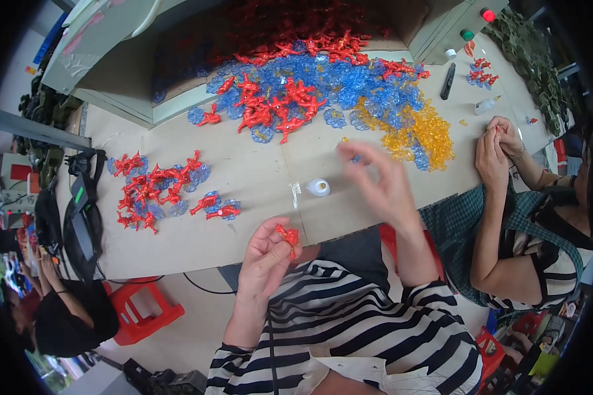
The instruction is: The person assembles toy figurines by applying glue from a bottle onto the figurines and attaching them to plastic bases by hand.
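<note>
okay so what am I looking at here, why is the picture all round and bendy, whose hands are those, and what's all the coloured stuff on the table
There is one picture, taken by a wide fisheye camera worn on a person's head and looking down; that lens bends straight edges near the rim. The two arms in striped sleeves rising from the bottom belong to the wearer. The left hand pinches a small red plastic piece in its fingers. The right hand is blurred, lifted over the table with fingers spread; whether it holds anything I cannot tell. On the table lie a big heap of red and blue plastic pieces, a yellow heap, a smaller pile of red-and-blue pieces and a small white bottle. On the right, a co-worker's hands are held together.
</note>
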Tool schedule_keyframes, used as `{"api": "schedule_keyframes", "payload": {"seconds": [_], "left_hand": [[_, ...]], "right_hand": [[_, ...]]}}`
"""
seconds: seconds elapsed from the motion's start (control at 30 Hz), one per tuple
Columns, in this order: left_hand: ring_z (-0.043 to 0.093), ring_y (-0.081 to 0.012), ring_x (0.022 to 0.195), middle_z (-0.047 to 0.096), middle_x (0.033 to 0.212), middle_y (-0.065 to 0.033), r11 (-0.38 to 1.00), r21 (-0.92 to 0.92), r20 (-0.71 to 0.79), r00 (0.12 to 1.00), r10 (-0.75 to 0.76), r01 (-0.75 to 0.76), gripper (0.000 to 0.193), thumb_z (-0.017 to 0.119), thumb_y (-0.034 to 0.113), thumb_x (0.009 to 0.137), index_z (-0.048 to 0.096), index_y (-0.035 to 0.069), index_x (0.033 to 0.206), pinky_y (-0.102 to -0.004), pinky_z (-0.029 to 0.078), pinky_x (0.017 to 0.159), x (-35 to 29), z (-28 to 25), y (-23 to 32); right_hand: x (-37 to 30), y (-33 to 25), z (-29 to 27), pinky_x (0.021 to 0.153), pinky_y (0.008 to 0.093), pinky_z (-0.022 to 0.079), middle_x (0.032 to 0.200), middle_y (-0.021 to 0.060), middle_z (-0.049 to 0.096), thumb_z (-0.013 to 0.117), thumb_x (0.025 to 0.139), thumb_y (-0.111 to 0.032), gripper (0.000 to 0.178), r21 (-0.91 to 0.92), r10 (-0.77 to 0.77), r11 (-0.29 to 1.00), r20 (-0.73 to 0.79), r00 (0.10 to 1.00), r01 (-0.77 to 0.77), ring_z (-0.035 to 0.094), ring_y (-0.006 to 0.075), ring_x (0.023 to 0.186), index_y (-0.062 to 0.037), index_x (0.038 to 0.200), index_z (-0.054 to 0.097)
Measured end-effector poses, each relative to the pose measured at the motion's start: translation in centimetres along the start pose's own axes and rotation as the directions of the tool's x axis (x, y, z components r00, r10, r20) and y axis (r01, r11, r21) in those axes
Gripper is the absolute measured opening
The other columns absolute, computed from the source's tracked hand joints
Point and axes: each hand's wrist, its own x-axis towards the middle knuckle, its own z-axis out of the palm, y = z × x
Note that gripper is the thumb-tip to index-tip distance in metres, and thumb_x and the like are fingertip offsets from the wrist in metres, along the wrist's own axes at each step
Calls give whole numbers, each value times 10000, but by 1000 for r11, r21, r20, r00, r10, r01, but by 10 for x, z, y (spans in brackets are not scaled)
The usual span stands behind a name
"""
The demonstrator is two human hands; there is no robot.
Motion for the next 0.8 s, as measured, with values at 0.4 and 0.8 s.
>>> {"api": "schedule_keyframes", "payload": {"seconds": [0.4, 0.8], "left_hand": [[557, -179, 834, 570, 965, -109, 1000, 13, 42, 999, -8, 7, 361, 556, 32, 852, 457, 21, 1200, -270, 442, 737, -1, 8, -3], [577, -210, 883, 556, 983, -119, 983, -24, 124, 976, -180, 184, 368, 539, 41, 863, 423, 13, 1211, -305, 485, 771, 6, 21, -17]], "right_hand": [[41, 3, -9, 612, 285, 457, 793, 91, 606, 668, 747, -106, 177, -534, -142, 843, -113, 983, 61, 570, 195, 679, -17, 896, 636], [-68, -11, 2, 582, 165, 493, 926, 79, 569, 661, 716, 82, 365, 497, 221, 772, 375, 900, -396, 591, 95, 804, 39, 1068, 576]]}}
